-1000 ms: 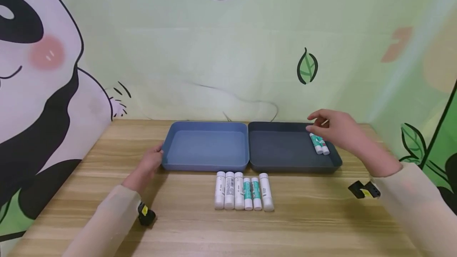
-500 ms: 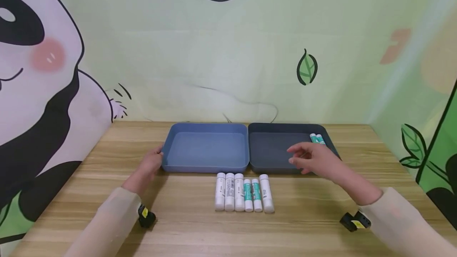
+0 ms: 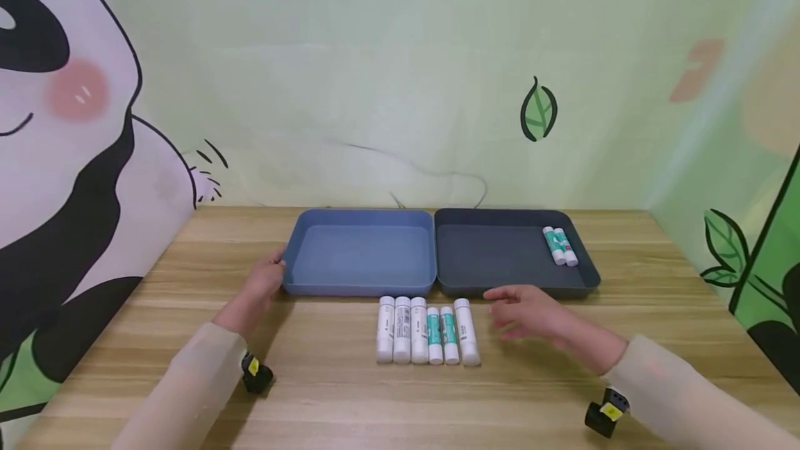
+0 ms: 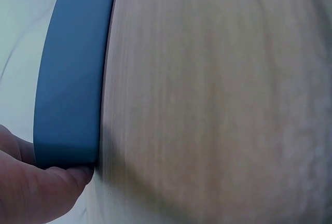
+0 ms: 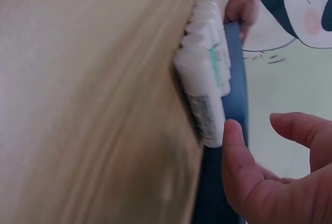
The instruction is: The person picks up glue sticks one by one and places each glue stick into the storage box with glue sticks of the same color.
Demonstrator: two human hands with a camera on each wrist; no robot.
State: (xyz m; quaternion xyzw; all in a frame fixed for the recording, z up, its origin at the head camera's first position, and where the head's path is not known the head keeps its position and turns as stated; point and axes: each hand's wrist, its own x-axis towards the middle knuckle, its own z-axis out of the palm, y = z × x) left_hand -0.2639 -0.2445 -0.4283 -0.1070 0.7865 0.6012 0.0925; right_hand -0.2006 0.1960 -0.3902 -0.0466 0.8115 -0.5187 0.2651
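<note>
My left hand (image 3: 262, 278) grips the left edge of the blue tray (image 3: 362, 255); in the left wrist view its thumb lies at the tray corner. My right hand (image 3: 525, 310), empty with fingers spread apart, hovers in front of the dark grey tray (image 3: 490, 252). Just left of its fingertips lies a large white glue stick (image 3: 466, 333), the right end of a row. Two smaller teal-labelled glue sticks (image 3: 434, 336) come beside it, then several large white glue sticks (image 3: 402, 330). Inside the dark tray, two small teal-labelled glue sticks (image 3: 553, 246) lie side by side at the right.
Both trays stand edge to edge on the wooden table (image 3: 350, 408), close to the back wall (image 3: 281, 89) printed with a panda and leaves. The row of glue sticks lies right before the trays' front walls. A small black camera (image 3: 606, 412) sits on my right wrist.
My right hand has come away from the two small glue sticks in the dark tray, moving left and toward me, to beside the row. My left hand has stayed at the blue tray.
</note>
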